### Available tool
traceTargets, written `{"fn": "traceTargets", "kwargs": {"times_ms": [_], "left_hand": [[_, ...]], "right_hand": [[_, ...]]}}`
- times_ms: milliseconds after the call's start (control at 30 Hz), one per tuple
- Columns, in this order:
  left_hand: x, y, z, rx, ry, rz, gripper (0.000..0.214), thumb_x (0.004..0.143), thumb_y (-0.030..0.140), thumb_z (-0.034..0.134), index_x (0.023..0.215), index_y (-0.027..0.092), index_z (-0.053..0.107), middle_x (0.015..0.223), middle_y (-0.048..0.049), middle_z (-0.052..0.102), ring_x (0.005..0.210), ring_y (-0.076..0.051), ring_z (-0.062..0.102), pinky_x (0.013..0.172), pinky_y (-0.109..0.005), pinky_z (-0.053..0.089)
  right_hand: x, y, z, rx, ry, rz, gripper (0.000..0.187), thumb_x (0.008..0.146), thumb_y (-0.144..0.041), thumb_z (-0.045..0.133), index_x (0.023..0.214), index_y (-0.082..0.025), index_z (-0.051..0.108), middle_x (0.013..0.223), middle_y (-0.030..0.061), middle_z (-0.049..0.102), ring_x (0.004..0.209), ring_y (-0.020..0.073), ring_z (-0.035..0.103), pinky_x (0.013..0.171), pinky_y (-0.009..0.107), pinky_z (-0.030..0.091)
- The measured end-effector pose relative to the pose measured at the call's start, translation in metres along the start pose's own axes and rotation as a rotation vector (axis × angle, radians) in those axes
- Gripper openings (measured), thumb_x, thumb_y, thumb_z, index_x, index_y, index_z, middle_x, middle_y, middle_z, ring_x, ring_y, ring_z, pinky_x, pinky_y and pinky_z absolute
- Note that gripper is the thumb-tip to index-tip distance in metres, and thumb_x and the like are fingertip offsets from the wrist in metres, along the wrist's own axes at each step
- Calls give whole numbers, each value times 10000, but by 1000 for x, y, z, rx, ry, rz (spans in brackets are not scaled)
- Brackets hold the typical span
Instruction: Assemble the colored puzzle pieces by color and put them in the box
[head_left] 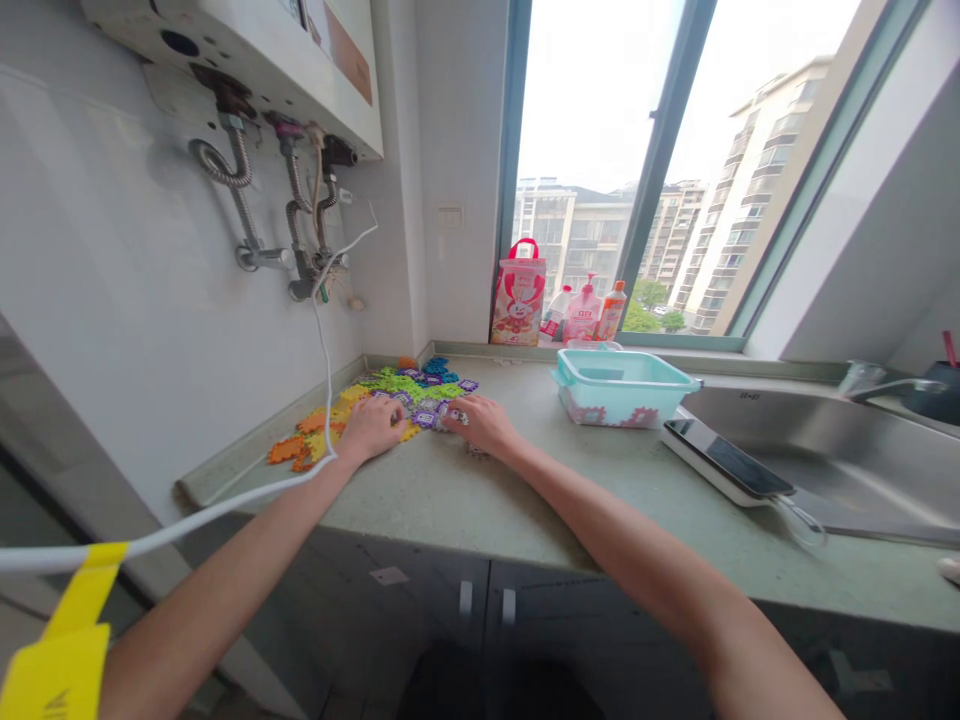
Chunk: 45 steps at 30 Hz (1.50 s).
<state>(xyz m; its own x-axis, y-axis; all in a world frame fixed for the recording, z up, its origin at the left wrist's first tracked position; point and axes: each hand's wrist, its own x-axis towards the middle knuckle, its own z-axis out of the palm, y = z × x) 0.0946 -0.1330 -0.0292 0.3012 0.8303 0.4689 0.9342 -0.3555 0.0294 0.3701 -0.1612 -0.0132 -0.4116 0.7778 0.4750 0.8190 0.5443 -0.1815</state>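
Observation:
Several jigsaw-edged puzzle pieces [405,382] in orange, yellow, green, blue, purple and grey lie heaped in the back left corner of the counter. My left hand [370,428] rests at the front of the heap with its fingers curled in. What those fingers hold, if anything, is hidden. To the right, my right hand [486,424] pinches a small greyish puzzle piece [456,415] between thumb and fingers. A purple puzzle piece [425,417] lies between the two hands. Orange puzzle pieces [289,449] spread to the left of my left hand.
A light blue plastic tub [626,372] stands near the window, left of the steel sink [840,440]. A phone [727,460] lies on a white object at the sink's edge. A white cable [247,495] crosses above my left forearm. Bottles [583,315] line the sill.

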Motion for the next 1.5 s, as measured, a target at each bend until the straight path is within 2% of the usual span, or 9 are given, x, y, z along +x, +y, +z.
{"fn": "traceTargets", "kwargs": {"times_ms": [167, 333, 467, 667, 767, 1033, 1267, 1400, 1500], "left_hand": [[0, -3, -5, -60, 91, 17, 171, 902, 331, 656, 1016, 230, 733, 1138, -96, 704, 1118, -298, 666, 1027, -461, 507], [-2, 4, -15, -104, 173, 118, 338, 933, 222, 555, 1218, 236, 737, 1245, -101, 666, 1126, -273, 678, 1032, -445, 514], [-10, 23, -26, -66, 229, 204, 473, 957, 260, 570, 1422, 237, 655, 1415, -143, 608, 1283, -329, 608, 1132, -516, 440], [-9, 49, -35, -34, 87, 636, 451, 987, 199, 531, 1407, 278, 673, 1531, -97, 600, 1433, -299, 536, 1272, -537, 294], [5, 55, -31, -37, 32, 754, 404, 1006, 172, 501, 1333, 277, 713, 1490, -74, 651, 1426, -258, 562, 1275, -506, 311], [32, 73, -11, -167, -64, 933, 391, 1012, 113, 483, 1245, 283, 747, 1436, -51, 704, 1347, -225, 644, 1227, -439, 415], [37, 63, 1, -308, -96, 927, 363, 925, 47, 499, 1157, 237, 705, 1395, -63, 725, 1302, -222, 674, 1180, -386, 473], [35, 60, 2, -272, -15, 831, 391, 969, 282, 646, 1357, 229, 649, 1506, -105, 645, 1396, -283, 596, 1199, -451, 441], [36, 61, 3, -237, -28, 792, 393, 987, 421, 665, 1341, 257, 711, 1405, -88, 718, 1370, -301, 615, 1179, -455, 447]], "right_hand": [[2, -2, 6, -21, -110, 6, 359, 938, -587, 721, 1130, -289, 775, 1098, 69, 802, 1074, 269, 723, 916, 343, 530], [6, -2, 10, 2, -72, 24, 290, 880, -484, 780, 1070, -265, 772, 1070, 63, 804, 1044, 264, 726, 912, 342, 530], [4, 3, -6, 8, -1, 65, 300, 857, -471, 798, 1068, -261, 765, 1059, 66, 805, 1032, 263, 729, 916, 351, 527], [-39, 43, -52, 55, 194, 126, 262, 866, -429, 778, 1063, -260, 746, 1059, 49, 801, 956, 236, 734, 862, 340, 523], [-62, 62, -60, 50, 134, 159, 248, 818, -405, 815, 1005, -252, 757, 978, 35, 799, 852, 219, 727, 788, 318, 511], [-54, 44, -64, 111, 132, 115, 260, 821, -462, 828, 981, -266, 772, 943, 17, 806, 818, 200, 729, 749, 301, 495], [-58, 53, -67, 70, 114, 176, 271, 823, -495, 830, 963, -270, 772, 939, 17, 808, 823, 201, 735, 738, 290, 493], [-56, 58, -66, 64, 109, 193, 269, 827, -502, 825, 960, -272, 779, 930, 13, 806, 792, 186, 717, 720, 278, 472], [-53, 62, -62, 84, 115, 171, 268, 830, -494, 827, 971, -270, 781, 921, 17, 804, 803, 185, 715, 731, 276, 473]]}}
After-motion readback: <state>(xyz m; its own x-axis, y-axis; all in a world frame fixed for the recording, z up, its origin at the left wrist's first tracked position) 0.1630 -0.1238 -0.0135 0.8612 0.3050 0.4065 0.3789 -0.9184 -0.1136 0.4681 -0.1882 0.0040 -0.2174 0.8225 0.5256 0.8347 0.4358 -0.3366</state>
